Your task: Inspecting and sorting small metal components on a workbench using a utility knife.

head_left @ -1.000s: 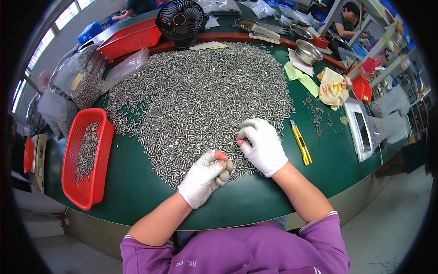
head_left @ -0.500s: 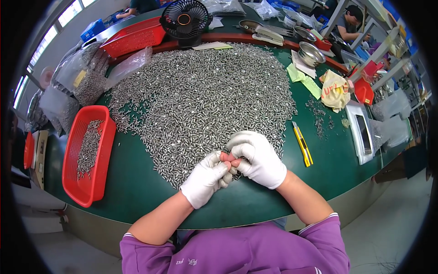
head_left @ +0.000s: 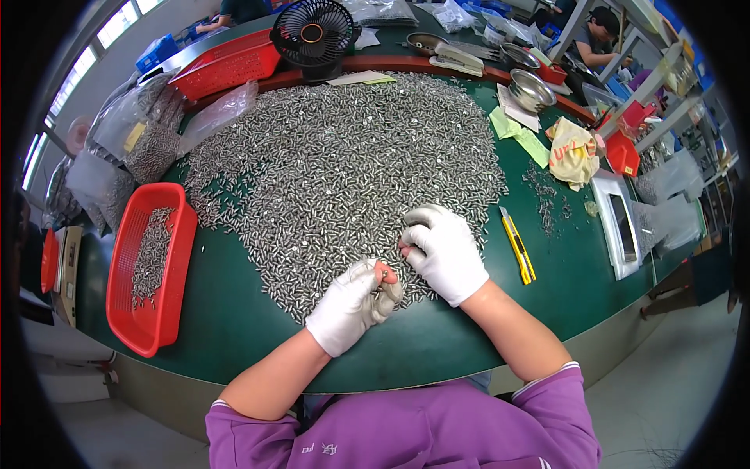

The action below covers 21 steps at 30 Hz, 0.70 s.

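Note:
A broad heap of small silvery metal pins (head_left: pixel 336 164) covers much of the green table before me. My left hand (head_left: pixel 344 309), in a white glove with bare fingertips, is closed at the heap's near edge. Between its thumb and forefinger a small metal pin (head_left: pixel 385 274) shows. Gloved the same way, my right hand (head_left: pixel 449 258) is apart from the left, over the heap's near right side. Its fingers are curled together with the tips low by the pins; what they hold, if anything, is hidden.
On the left stands a red basket (head_left: pixel 173 301) with some pins inside. A yellow utility knife (head_left: pixel 517 246) lies to the right. Farther off are a black fan (head_left: pixel 314 35), metal bowls (head_left: pixel 531 92), a crumpled cloth bag (head_left: pixel 573 152) and filled plastic bags (head_left: pixel 152 152). People sit at far tables.
The hands were together at the fingertips. My right hand has moved away to the right and slightly farther out over the heap; the left has stayed nearly in place.

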Each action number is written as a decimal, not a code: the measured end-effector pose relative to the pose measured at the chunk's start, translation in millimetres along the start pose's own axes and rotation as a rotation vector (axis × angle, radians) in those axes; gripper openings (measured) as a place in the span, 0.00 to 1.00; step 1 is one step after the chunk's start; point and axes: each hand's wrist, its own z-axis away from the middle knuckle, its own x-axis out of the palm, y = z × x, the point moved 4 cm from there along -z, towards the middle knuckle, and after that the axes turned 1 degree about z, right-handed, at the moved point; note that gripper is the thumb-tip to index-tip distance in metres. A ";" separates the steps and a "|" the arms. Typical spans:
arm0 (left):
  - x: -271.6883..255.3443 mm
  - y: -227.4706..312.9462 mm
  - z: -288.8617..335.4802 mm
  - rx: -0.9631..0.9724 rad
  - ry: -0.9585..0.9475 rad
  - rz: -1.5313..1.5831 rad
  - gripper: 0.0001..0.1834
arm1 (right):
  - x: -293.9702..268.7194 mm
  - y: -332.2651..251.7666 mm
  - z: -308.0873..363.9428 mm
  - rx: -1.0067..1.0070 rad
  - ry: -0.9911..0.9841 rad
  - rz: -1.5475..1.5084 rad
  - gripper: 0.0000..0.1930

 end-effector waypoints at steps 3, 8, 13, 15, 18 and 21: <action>-1.8 -0.1 0.0 -0.012 -0.024 0.017 0.09 | 1.4 -2.5 0.6 0.003 0.015 0.032 0.07; -3.3 0.8 -1.7 0.002 -0.096 0.005 0.08 | -7.7 -7.3 3.9 -0.017 0.083 -0.141 0.09; 4.1 1.4 0.6 0.008 -0.119 0.009 0.08 | -9.3 -18.2 2.3 -0.144 -0.011 -0.337 0.10; 7.1 3.6 2.0 -0.009 -0.070 -0.020 0.08 | -9.0 -18.8 2.6 -0.121 -0.025 -0.382 0.09; 4.0 0.8 2.0 0.002 -0.093 -0.020 0.07 | -7.2 -20.0 5.4 -0.093 -0.080 -0.458 0.08; 0.2 -0.5 0.2 -0.004 -0.039 -0.063 0.06 | -6.6 -17.2 7.3 -0.018 -0.099 -0.467 0.08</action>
